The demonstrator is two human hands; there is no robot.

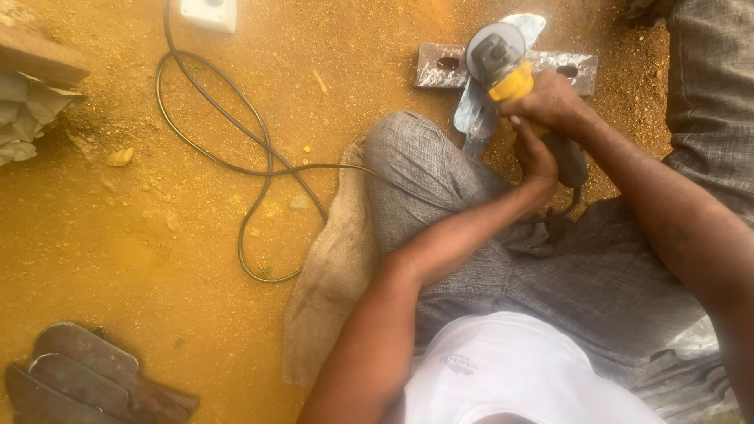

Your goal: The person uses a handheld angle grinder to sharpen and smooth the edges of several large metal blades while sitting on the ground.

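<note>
- Right hand (550,98) grips the yellow angle grinder (503,67) near its head.
- Left hand (536,153) is closed around the grinder's rear body.
- Grinder sits over a metal workpiece (440,67) on the sandy ground (157,235).

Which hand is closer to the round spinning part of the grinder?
The right hand. It grips the yellow grinder just behind the round disc guard. The left hand holds the tool's rear body lower down, farther from the disc guard.

No packages, signs or screens are to be seen. Only a small dark printed mark (458,363), too blurred to be made out, is shown on the white shirt (518,369) at the bottom of the head view.
</note>
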